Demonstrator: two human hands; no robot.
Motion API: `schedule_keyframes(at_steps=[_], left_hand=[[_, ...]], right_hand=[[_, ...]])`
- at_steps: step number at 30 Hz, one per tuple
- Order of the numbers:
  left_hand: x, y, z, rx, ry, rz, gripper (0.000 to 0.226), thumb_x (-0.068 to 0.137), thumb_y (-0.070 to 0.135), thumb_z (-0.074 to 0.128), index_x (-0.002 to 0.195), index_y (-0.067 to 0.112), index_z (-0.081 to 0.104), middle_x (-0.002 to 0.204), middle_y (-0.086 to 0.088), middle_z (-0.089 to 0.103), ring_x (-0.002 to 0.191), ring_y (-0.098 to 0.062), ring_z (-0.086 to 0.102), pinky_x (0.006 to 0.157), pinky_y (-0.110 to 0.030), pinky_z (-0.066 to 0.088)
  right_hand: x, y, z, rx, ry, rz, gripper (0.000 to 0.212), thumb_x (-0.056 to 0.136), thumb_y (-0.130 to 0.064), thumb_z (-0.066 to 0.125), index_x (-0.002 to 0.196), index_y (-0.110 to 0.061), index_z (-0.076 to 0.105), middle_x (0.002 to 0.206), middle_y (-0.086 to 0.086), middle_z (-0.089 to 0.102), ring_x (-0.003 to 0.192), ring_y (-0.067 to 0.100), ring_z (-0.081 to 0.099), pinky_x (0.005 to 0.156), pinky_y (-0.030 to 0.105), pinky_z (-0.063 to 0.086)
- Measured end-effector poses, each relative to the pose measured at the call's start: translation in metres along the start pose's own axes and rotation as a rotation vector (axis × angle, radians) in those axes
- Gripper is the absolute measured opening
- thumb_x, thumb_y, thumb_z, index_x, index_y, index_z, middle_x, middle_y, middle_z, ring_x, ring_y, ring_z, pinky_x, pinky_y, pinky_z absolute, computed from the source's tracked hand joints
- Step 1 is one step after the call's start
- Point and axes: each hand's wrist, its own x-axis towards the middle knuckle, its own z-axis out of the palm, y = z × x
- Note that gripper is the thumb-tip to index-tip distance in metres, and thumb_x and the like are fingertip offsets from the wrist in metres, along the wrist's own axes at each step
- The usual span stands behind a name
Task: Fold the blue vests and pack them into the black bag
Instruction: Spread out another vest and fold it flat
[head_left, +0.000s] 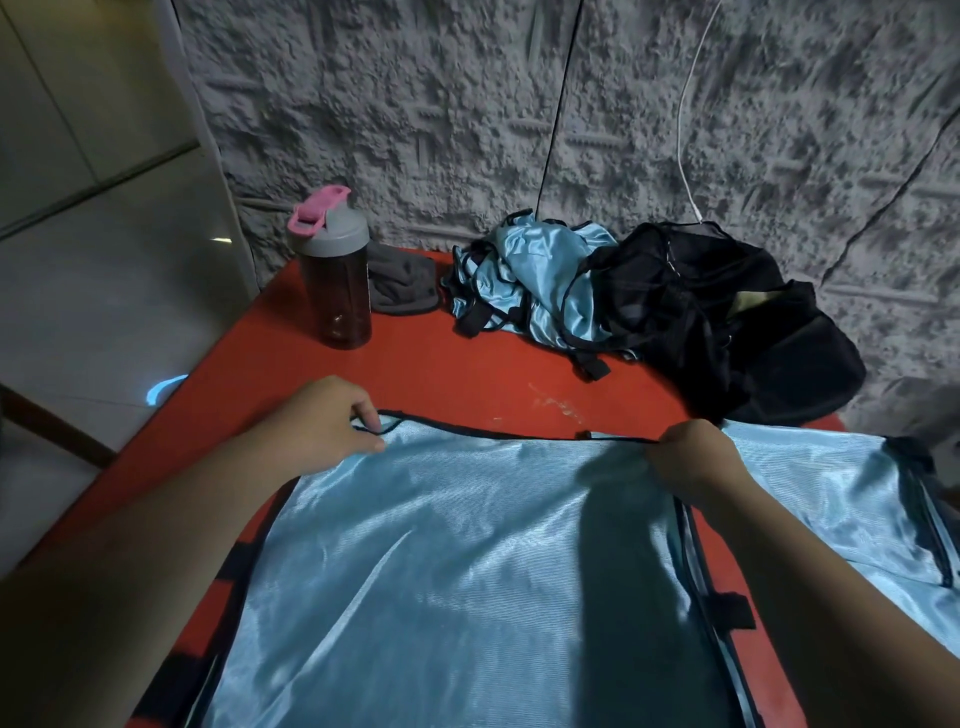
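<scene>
Vest fabric (467, 545), pale blue and shiny with black piping, is lying spread flat on the red counter (415, 374) directly under both hands. Fingers (371, 415) of the left hand (322, 426) are pinching the black-trimmed far edge at its left corner, and those of the right hand (696, 457) are curling closed on the same edge further right, so the hem is stretching in a nearly straight line between them. From that held edge the cloth is running back toward the person (its long axis going near to far, as far as the frame shows), which suggests the coming fold is pulling this far edge toward the body. Both hands are equally close to it. Another light blue panel (831, 499) is lying just right of the right wrist. Farther back, a crumpled heap of more vests (524, 275) is sitting against the black bag (727, 322), with a bottle (335, 270) standing to the left.
</scene>
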Motion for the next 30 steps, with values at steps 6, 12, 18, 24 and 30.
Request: schedule_keyframes(at_steps=[6, 12, 18, 24, 30], left_hand=[[-0.001, 0.005, -0.008, -0.017, 0.111, -0.130, 0.023, 0.071, 0.024, 0.091, 0.066, 0.013, 0.071, 0.060, -0.001, 0.064, 0.040, -0.006, 0.053, 0.042, -0.021, 0.038], [-0.004, 0.001, -0.011, 0.002, 0.207, -0.151, 0.028, 0.071, 0.031, 0.092, 0.066, 0.013, 0.071, 0.067, 0.000, 0.067, 0.065, -0.015, 0.063, 0.057, -0.026, 0.045], [0.003, -0.005, -0.008, -0.073, 0.258, -0.131, 0.016, 0.077, 0.017, 0.086, 0.068, 0.018, 0.072, 0.066, 0.005, 0.068, 0.064, -0.011, 0.062, 0.057, -0.023, 0.042], [0.009, -0.018, 0.004, -0.133, 0.302, -0.176, 0.019, 0.082, 0.006, 0.078, 0.082, 0.018, 0.063, 0.074, -0.001, 0.064, 0.069, -0.020, 0.062, 0.059, -0.028, 0.042], [0.013, -0.033, 0.017, -0.062, 0.357, -0.224, 0.028, 0.080, 0.017, 0.083, 0.080, 0.012, 0.055, 0.069, -0.006, 0.059, 0.063, -0.022, 0.056, 0.056, -0.031, 0.037]], right_hand=[[-0.001, 0.000, -0.003, 0.045, 0.025, 0.035, 0.012, 0.080, -0.001, 0.058, 0.077, 0.008, 0.066, 0.074, 0.022, 0.066, 0.068, 0.035, 0.060, 0.063, 0.034, 0.046], [0.001, -0.001, -0.004, 0.069, 0.087, -0.011, 0.023, 0.074, 0.005, 0.058, 0.053, -0.002, 0.054, 0.054, 0.013, 0.050, 0.054, 0.029, 0.044, 0.049, 0.029, 0.032], [0.005, 0.000, -0.002, 0.204, 0.135, -0.075, 0.026, 0.078, 0.002, 0.065, 0.066, -0.020, 0.070, 0.062, -0.003, 0.063, 0.064, 0.020, 0.056, 0.055, 0.026, 0.038], [0.009, -0.002, 0.007, 0.264, 0.173, -0.101, 0.024, 0.080, 0.001, 0.071, 0.094, -0.018, 0.076, 0.084, -0.003, 0.069, 0.092, 0.026, 0.067, 0.077, 0.027, 0.042], [0.006, -0.001, 0.018, 0.158, 0.250, -0.148, 0.022, 0.083, -0.006, 0.072, 0.104, -0.009, 0.075, 0.101, 0.013, 0.075, 0.098, 0.033, 0.066, 0.080, 0.031, 0.043]])
